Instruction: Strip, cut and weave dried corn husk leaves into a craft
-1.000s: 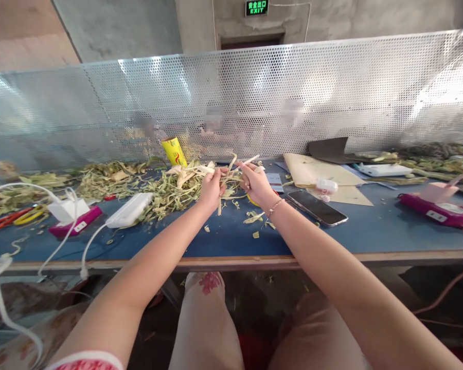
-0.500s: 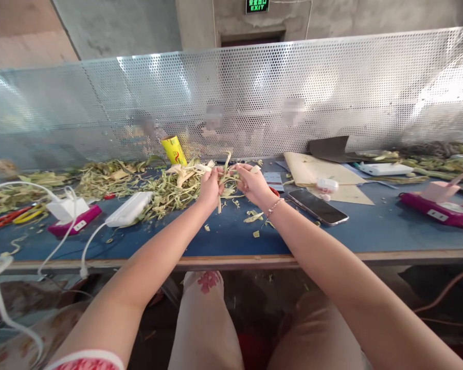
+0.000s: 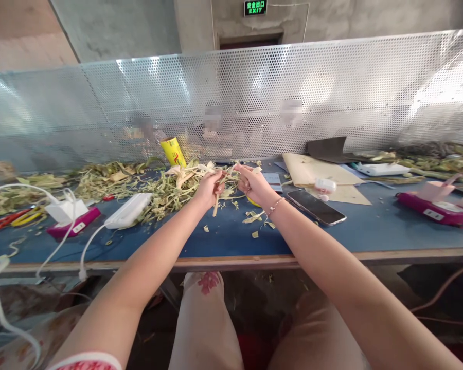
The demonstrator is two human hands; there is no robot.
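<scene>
My left hand (image 3: 208, 189) and my right hand (image 3: 254, 186) are close together above the blue table, both with fingers pinched. Between them runs a pale dried husk strip (image 3: 215, 204), whose lower end hangs below my left fingers. The fingertips of my right hand grip the strip's other end. Behind and left of my hands lies a heap of dried yellow-green husks (image 3: 165, 192). Small husk scraps (image 3: 255, 234) are scattered on the table under my right wrist. Something yellow shows partly beneath my right hand; its kind is hidden.
A yellow roll (image 3: 173, 151) leans by the perforated metal screen (image 3: 254, 82). Left are a white power adapter (image 3: 129, 210), scissors (image 3: 7, 221) and a magenta socket block (image 3: 73, 226). A phone (image 3: 316, 206), brown paper (image 3: 304, 169) and another magenta block (image 3: 434, 210) lie right.
My fingers have shifted on the husk strip. The upright end that stood above my hands is now lowered and stretched between them. My left hand has moved slightly left.
</scene>
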